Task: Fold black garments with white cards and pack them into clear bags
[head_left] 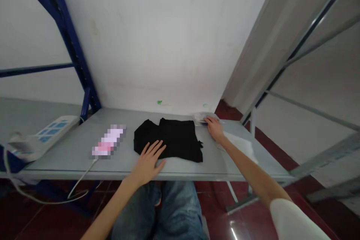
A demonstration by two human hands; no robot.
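Observation:
A piece of black clothing (177, 138) lies flat and folded on the grey table in front of me. My left hand (148, 161) rests on its near left edge, with the fingers stretched out and spread. At the back right of the table, my right hand (214, 126) reaches to some clear plastic bags (201, 117), its extended fingertips touching them. Whether any plastic is pinched under those fingers is hard to make out. Beneath the right forearm there is a whitish, thin plastic sheet or bag (243, 146).
A blurred-out phone (109, 140) with a white cable (81, 178) lies left on the table (126, 167). Farther left is a white power strip (53, 135). Blue metal posts (73, 45) rise on the left, grey frame bars (281, 67) on the right, with a white wall (157, 45) behind.

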